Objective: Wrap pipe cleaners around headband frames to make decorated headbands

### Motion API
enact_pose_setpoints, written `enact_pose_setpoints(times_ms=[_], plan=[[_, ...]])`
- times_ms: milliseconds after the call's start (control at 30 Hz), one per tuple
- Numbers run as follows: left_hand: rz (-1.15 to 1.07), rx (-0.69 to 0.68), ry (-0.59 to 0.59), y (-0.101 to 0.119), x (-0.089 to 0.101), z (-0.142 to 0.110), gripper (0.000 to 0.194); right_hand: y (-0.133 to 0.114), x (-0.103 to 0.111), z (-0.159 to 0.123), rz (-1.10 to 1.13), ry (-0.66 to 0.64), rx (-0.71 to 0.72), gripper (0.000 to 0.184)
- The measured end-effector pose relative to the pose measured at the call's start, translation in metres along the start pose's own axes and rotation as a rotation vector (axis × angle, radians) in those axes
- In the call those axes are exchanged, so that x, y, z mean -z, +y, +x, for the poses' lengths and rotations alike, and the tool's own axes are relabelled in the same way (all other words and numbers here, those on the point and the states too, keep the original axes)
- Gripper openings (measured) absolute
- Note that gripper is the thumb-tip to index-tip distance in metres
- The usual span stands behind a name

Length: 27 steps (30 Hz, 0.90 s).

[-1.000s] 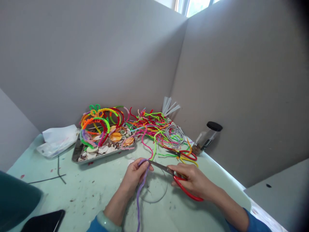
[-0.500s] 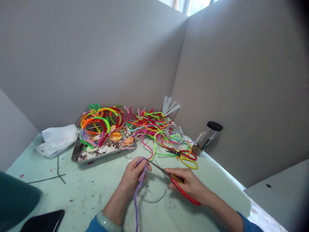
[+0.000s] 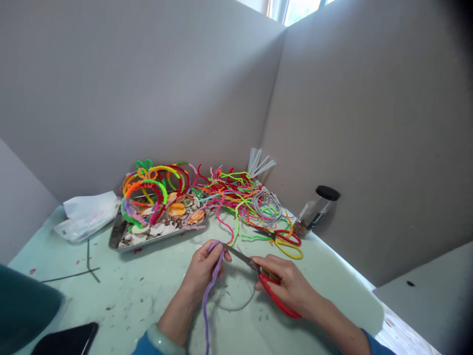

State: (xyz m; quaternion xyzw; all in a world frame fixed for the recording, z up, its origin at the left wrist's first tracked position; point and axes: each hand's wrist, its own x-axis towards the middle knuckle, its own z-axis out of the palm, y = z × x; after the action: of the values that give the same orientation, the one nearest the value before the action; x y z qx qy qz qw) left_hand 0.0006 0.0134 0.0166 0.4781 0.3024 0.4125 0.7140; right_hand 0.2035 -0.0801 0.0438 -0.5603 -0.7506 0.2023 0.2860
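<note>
Between the thumb and fingers of my left hand (image 3: 202, 266) a purple pipe cleaner (image 3: 207, 305) is pinched, its long end hanging toward the table's front edge. My right hand (image 3: 290, 281) is closed around the handles of red-and-yellow scissors (image 3: 278, 298). The blades reach left, and their tips touch or nearly touch the purple strand at my left fingertips. A grey wire (image 3: 240, 309) curves in a loop beneath both hands; whether I hold its upper end is hidden.
A metal tray (image 3: 155, 242) holds shells and colourful headbands (image 3: 162, 197). Right of it lie tangled pipe cleaners (image 3: 236, 185), coiled wire (image 3: 266, 206) and a second pair of scissors (image 3: 289, 249). A black-lidded jar (image 3: 320, 209) leans at right. A phone (image 3: 64, 340) lies front left.
The scissors and my right hand have shifted slightly left, and the blades have turned a little. My left hand keeps its pinch on the purple pipe cleaner.
</note>
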Motion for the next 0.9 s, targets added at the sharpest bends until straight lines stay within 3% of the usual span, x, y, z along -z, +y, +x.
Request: enact_pose_setpoints(times_ms=[267, 900], plan=[[-0.067, -0.009, -0.025, 0.000, -0.002, -0.001, 0.030, -0.002, 0.002, 0.002, 0.072, -0.059, -0.024, 0.047], [-0.129, 0.005, 0.009, 0.002, -0.001, 0.001, 0.031, -0.005, -0.013, 0.002, -0.067, 0.002, 0.052, 0.038]])
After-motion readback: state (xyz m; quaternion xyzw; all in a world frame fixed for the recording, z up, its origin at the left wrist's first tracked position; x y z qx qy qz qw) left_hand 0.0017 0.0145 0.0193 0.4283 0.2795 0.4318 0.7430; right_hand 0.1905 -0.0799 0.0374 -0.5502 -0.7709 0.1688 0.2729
